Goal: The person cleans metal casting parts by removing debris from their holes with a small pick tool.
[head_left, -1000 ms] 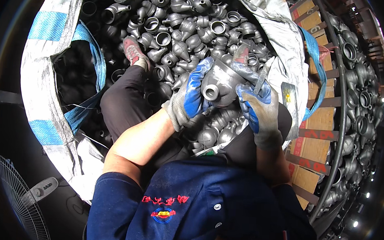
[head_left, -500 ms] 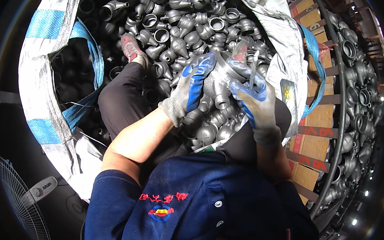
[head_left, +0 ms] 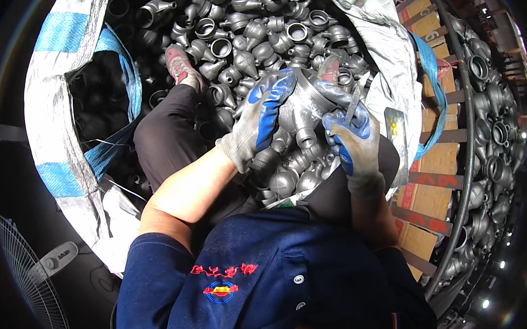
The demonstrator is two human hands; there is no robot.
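A: Both gloved hands are up over the big woven sack (head_left: pixel 57 91), and between them sits a grey metal pipe fitting (head_left: pixel 302 115), its long axis running down the picture, threaded open mouth pointing toward the person

B: Cast metal, dull and rough, ribbed thread at the lower end. The left hand (head_left: pixel 258 125) wraps its fingers (head_left: pixel 273 99) closed over the fitting's left side; grey knit glove, blue coated palm

A: And the right hand (head_left: pixel 352 143) clamps the other flank, fingers curled shut, with a thin metal tool (head_left: pixel 351 103) poking up from it

B: Underneath, a heap of similar fittings (head_left: pixel 247 37) fills the sack, rounded bodies, open collars
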